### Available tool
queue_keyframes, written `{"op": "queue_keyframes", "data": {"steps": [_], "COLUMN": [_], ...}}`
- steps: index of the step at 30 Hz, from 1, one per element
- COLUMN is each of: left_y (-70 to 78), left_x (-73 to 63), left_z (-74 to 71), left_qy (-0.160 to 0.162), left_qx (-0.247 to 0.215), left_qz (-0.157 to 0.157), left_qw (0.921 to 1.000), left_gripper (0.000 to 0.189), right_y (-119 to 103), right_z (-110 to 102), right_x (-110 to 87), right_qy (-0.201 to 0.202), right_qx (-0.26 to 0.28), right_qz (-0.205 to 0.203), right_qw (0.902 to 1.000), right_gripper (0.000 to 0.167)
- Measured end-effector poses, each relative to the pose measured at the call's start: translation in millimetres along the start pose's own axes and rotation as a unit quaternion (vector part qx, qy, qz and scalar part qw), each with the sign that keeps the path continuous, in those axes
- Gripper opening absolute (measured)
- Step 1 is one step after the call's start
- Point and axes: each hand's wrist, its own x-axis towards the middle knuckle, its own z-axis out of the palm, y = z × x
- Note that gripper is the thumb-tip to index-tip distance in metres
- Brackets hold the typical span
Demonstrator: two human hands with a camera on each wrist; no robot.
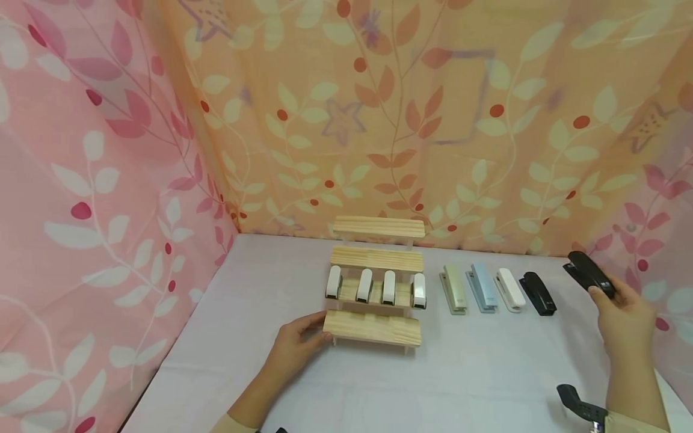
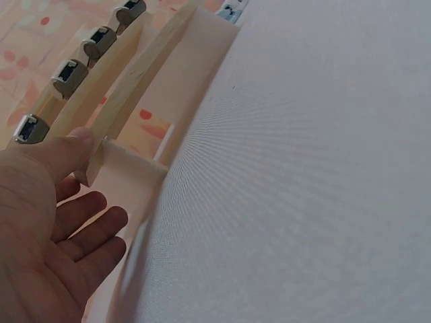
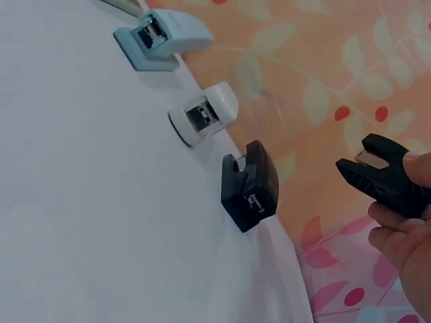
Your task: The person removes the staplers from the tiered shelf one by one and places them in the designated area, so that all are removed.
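Observation:
A wooden tiered stand (image 1: 373, 328) has its lowest plank gripped at the left end by my left hand (image 1: 296, 346). In the left wrist view the thumb lies on the plank's edge and the other fingers are loosely bent beside a clear support. Several small white staplers (image 1: 365, 285) stand in a row on the second tier from the bottom. At the far right, my right hand (image 1: 630, 310) holds a black stapler (image 1: 591, 273) above the table, its front pointing away. The right wrist view shows that stapler (image 3: 380, 171) between thumb and fingers.
Right of the stand, a green stapler (image 1: 453, 290), a blue stapler (image 1: 482, 288), a white stapler (image 1: 509, 290) and another black stapler (image 1: 538, 293) lie in a row on the white-covered table (image 1: 433, 385). Patterned curtains (image 1: 379, 120) enclose the back and sides.

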Motion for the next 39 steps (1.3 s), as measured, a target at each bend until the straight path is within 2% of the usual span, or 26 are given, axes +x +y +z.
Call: {"op": "queue_keyframes", "data": {"steps": [5,11,18,24,28,33,37,39], "left_y": [1.2,2.2,3.5,5.5,6.8,5.4,5.1,5.3], "left_x": [-0.2,-1.1,-1.4,-1.2,-1.3,-1.7,-1.2,-0.9], "left_z": [-0.5,-0.6,0.0,-0.5,-0.3,0.0,0.1,0.2], "left_qy": [-0.002,-0.001,0.001,0.003,0.003,0.006,0.007,0.006], "left_qx": [-0.006,-0.006,0.001,0.003,0.004,0.013,0.013,0.009], "left_qz": [0.003,0.0,0.017,0.013,0.003,0.007,0.008,0.004], "left_qw": [1.0,1.0,0.9999,0.9999,1.0,0.9999,0.9999,0.9999], "left_gripper": [0.054,0.052,0.053,0.055,0.054,0.053,0.054,0.054], "right_y": [18,39,54,63,65,64,65,66], "right_z": [-5,-6,-2,1,4,6,6,5], "right_x": [9.4,15.9,18.5,22.5,24.8,26.1,25.9,25.6], "right_qy": [-0.002,-0.035,-0.032,-0.029,-0.023,-0.021,-0.021,-0.02], "right_qx": [-0.073,-0.115,-0.169,-0.164,-0.166,-0.167,-0.188,-0.212], "right_qz": [0.0,0.026,-0.011,-0.016,0.012,0.033,0.02,0.008], "right_qw": [0.9973,0.9924,0.9851,0.9859,0.9858,0.9852,0.9818,0.9771], "right_gripper": [0.059,0.066,0.066,0.064,0.066,0.065,0.065,0.066]}}
